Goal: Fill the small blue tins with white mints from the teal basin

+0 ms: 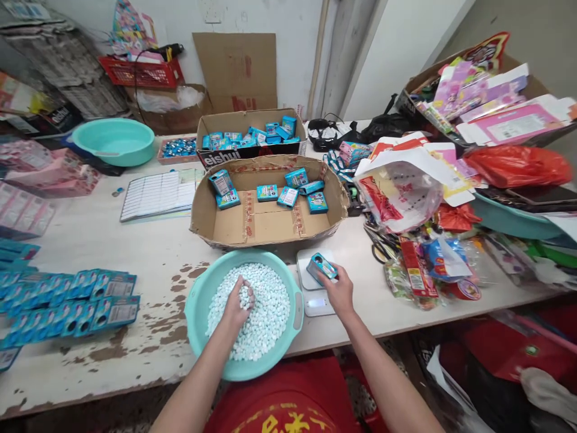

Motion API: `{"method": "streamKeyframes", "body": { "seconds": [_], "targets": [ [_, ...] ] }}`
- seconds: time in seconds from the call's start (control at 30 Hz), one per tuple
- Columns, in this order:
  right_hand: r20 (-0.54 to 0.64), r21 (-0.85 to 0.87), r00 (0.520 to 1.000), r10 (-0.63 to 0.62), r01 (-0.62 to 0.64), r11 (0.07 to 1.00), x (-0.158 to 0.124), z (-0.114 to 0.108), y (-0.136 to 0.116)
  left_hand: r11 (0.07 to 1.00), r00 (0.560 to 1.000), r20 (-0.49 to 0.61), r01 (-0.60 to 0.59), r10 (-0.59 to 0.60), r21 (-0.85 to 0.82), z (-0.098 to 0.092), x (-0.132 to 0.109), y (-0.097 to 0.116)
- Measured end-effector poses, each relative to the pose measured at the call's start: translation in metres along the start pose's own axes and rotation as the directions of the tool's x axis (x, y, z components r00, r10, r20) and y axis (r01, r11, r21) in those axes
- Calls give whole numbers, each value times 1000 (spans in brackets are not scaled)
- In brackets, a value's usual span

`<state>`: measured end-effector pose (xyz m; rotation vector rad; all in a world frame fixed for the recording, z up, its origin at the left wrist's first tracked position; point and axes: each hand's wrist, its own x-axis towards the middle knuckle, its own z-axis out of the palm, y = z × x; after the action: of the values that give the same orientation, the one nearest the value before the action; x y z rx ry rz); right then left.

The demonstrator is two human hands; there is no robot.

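Observation:
A turquoise basin full of small white and pale-blue pieces stands at the table's front edge. Over its contents, my left hand is cupped around several of the pieces. To the right, my right hand grips a small blue box above a white scale with a lit display. Behind the basin, an open cardboard box holds several similar blue boxes, some lying flat and some leaning.
Rows of blue boxes stand at the left. Papers and another turquoise basin lie behind them. Another carton holds more boxes. Scissors, wrappers and bags crowd the right side.

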<state>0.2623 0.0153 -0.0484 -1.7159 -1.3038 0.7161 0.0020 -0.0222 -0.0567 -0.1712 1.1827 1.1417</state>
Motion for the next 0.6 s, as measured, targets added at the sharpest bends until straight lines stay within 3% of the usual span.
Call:
{"method": "streamKeyframes", "body": {
  "seconds": [0.07, 0.13, 0.27, 0.43, 0.53, 0.6],
  "targets": [
    [-3, 15, 999, -44, 44, 999, -8, -5, -21, 998, 1000, 2, 24, -24, -61, 7, -6, 7],
    [33, 27, 986, -163, 162, 986, -24, -10, -46, 995, 1000, 16, 2, 0, -98, 18, -20, 17],
    [237, 45, 897, -373, 373, 927, -60, 2, -78, 977, 969, 156, -173, 191, -121, 51, -58, 35],
    [377, 3, 837, -396, 427, 904, -81, 39, -85, 868, 858, 128, -494, 497, -56, 78, -72, 32],
    [407, -33, 833, -374, 423, 906, -81, 47, -87, 811, 810, 62, -584, 583, 6, 79, -65, 28],
    [415, -33, 834, -364, 414, 910, -80, 49, -89, 803, 803, 37, -596, 595, 16, 79, -61, 29]
  ]
}}
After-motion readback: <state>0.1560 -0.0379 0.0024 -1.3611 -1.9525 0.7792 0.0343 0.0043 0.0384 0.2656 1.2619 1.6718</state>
